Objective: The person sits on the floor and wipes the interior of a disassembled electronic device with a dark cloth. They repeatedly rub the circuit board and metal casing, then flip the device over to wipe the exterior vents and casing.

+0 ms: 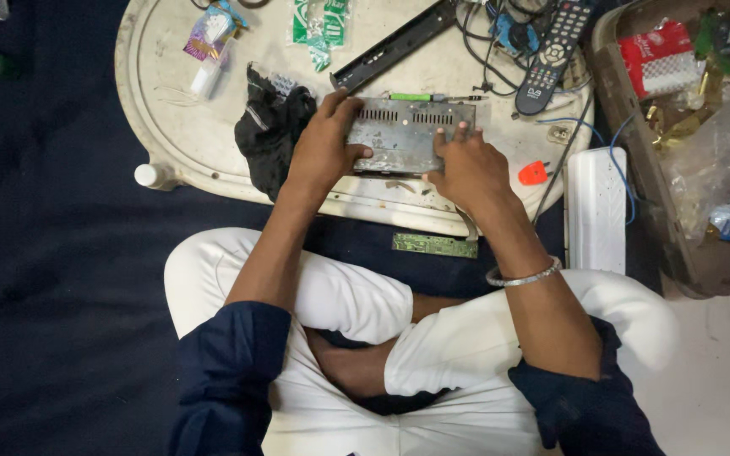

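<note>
— Hands first: what do you see from your end?

— I see my left hand [324, 148] clamped on the left end of a grey metal box [405, 133], fingers curled over its far edge and thumb pressed on its near face. My right hand [468, 169] is on the box's right near corner, fingers bent down onto the top, 1 fingertip up near the far edge.

— Where does the box sit?

— On a white oval tray [171, 127] laid on dark cloth, toward the tray's near rim. A black rag [270, 127] lies just left of it, touching my left hand.

— Anything else around?

— A green-handled screwdriver [424, 97] lies along the box's far edge. A remote control [555, 51] sits far right among cables, a small orange piece [533, 173] right of my right hand, and a green circuit board [434, 245] lies off the tray, near my knees.
</note>
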